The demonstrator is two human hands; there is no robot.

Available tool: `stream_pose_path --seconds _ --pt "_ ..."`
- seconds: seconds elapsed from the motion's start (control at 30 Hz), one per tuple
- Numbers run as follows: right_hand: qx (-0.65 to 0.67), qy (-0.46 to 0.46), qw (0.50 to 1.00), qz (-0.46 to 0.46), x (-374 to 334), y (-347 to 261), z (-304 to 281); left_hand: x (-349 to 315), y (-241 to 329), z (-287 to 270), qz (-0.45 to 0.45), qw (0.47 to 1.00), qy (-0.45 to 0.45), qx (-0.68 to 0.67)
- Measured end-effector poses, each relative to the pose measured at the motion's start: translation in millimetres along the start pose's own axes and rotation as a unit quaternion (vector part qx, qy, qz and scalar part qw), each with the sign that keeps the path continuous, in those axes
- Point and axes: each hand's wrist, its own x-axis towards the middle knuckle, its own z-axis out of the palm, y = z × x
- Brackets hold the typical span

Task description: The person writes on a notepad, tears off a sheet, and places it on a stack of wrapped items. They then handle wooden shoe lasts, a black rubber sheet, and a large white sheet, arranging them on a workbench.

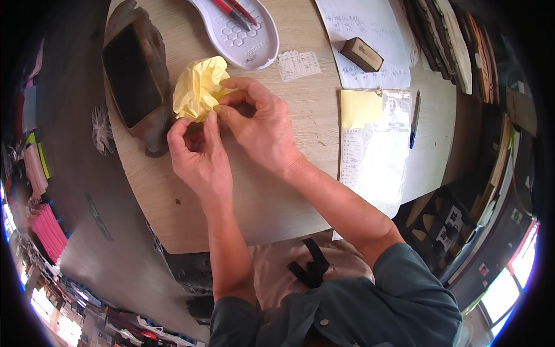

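Note:
A crumpled sheet of yellow paper (199, 87) is held up over the left part of the wooden table (283, 214). My left hand (201, 153) pinches its lower edge between thumb and fingers. From the right, my right hand (260, 118) grips the paper's side, thumb and fingers closed on it. The two thumbs are close together at the lower right of the paper. Just left of the hands lies a dark phone (133, 75) on a brown, worn-looking piece of material (156, 130).
Beyond the paper sits a white shoe-sole-shaped tray (263, 55) with red-handled tools (234, 11). Small paper labels (298, 65) lie beside it. To the right are a written sheet (370, 26), a small dark block (362, 55), a clear plastic sleeve (384, 150), a pen (415, 118) and stacked dark material (433, 40).

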Motion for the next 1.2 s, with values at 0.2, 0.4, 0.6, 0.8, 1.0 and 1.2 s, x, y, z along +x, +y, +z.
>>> stream_pose_path --seconds 0.2,0.4,0.6,0.8,1.0,1.2 --pt "0.022 -0.017 0.997 -0.071 -10 2 -16 7 2 3 -0.033 0.998 -0.014 0.058" --pt "0.232 -0.042 0.972 0.012 -11 1 -31 5 4 -6 -0.084 0.994 -0.024 -0.059" --pt "-0.073 0.012 0.968 -0.239 -2 -12 -25 -5 22 -21 0.108 0.985 0.002 0.134" --pt "-0.213 -0.002 0.882 -0.421 22 -20 -11 5 30 -3 0.115 0.992 -0.003 0.048" --pt "-0.171 -0.054 0.908 -0.379 33 -16 -3 17 29 8 0.039 0.999 0.023 0.007" --pt "-0.032 -0.040 0.945 -0.323 33 -2 8 23 15 22 -0.045 0.987 0.004 -0.153"
